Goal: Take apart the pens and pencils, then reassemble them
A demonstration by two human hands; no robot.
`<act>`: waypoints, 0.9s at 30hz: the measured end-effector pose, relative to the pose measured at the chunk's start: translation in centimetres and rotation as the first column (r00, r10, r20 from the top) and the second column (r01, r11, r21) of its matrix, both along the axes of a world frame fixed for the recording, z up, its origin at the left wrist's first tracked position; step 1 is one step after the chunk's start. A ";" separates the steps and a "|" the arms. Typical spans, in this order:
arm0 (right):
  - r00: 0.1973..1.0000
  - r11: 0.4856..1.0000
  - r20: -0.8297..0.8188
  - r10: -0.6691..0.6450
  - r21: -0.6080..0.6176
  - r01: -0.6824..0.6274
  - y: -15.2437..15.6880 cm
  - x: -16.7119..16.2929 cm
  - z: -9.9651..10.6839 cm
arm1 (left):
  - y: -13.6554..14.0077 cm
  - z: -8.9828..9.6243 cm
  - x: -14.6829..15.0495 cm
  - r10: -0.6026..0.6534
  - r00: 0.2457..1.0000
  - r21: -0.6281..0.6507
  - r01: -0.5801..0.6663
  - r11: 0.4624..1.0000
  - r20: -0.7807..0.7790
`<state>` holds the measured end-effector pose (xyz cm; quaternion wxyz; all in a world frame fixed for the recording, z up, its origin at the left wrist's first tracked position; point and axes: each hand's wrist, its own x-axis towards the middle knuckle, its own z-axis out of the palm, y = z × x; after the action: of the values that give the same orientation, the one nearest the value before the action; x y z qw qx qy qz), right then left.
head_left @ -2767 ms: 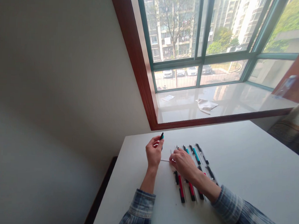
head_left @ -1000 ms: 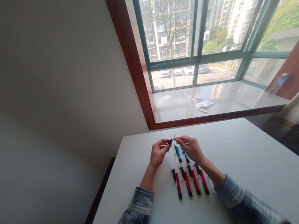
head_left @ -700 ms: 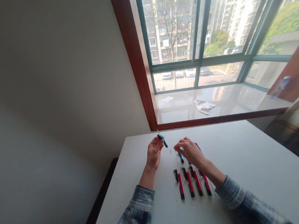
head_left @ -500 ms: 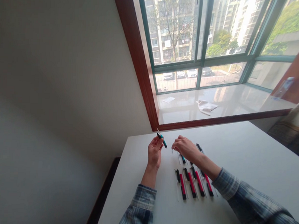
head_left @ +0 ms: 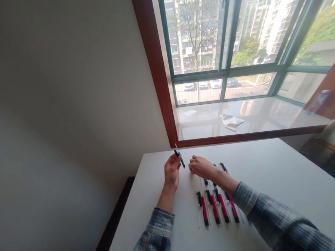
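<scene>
My left hand is closed round a teal and black pen, held tilted above the table's far left part. A thin pale refill stands out from the pen's upper end. To the right of it, my right hand is low over the tabletop with its fingers curled together. Whatever they pinch, if anything, is hidden. Beneath the right wrist lie teal and black pen parts, partly covered by the arm. Closer to me, a row of red and black pen parts lies with thin clear refills between them.
The white table meets a brown-framed window ledge at its far side. A crumpled white cloth and a paper slip lie on the ledge. A bare wall rises at the left.
My right hand has moved slightly left and down, towards the left hand, and its fingers are more curled. My left hand stays nearly in place with the pen.
</scene>
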<state>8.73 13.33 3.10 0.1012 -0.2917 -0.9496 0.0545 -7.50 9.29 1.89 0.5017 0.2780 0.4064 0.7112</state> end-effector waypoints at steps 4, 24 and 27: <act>0.977 0.996 -0.200 -0.076 -0.051 0.067 -0.6 2.4 0.7 | -0.1 -0.2 0.0 0.002 0.995 -0.022 -0.004 1.000 -0.096; 0.234 0.738 -0.746 -0.624 -0.661 -0.137 -1.6 10.8 -1.6 | -1.5 0.9 3.3 -0.016 0.472 0.102 0.223 0.969 -0.881; 0.233 0.742 -0.754 -0.614 -0.653 -0.156 -1.7 10.8 -1.5 | -1.5 0.7 3.4 -0.020 0.442 0.097 0.241 0.966 -0.897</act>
<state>19.58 11.66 1.62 0.5555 -0.3608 -0.5552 0.5030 -4.12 7.75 2.60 0.2361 0.6902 0.5079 0.4582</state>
